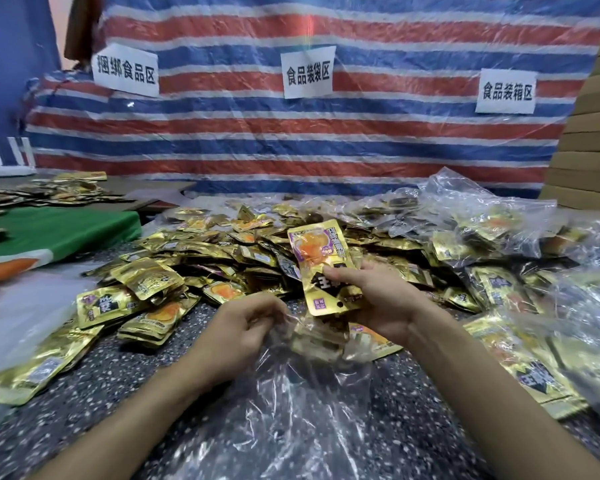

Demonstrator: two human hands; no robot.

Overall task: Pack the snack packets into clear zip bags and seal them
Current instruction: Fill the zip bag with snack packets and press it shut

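A big heap of gold snack packets (222,251) covers the speckled dark table (118,375). My right hand (381,303) grips a gold packet (321,258) upright by its lower half, just above the mouth of a clear zip bag (312,393). The bag lies flat toward me between my forearms. My left hand (246,323) pinches the bag's upper edge at the left of the mouth. A few gold packets show through the plastic near the bag's top, under my right hand.
Filled clear bags of packets (482,216) are piled at the right. A green and orange cloth (59,230) lies at the left, with more packets behind it. A striped tarp (291,140) with paper signs hangs behind. Cardboard boxes (589,140) stack at far right.
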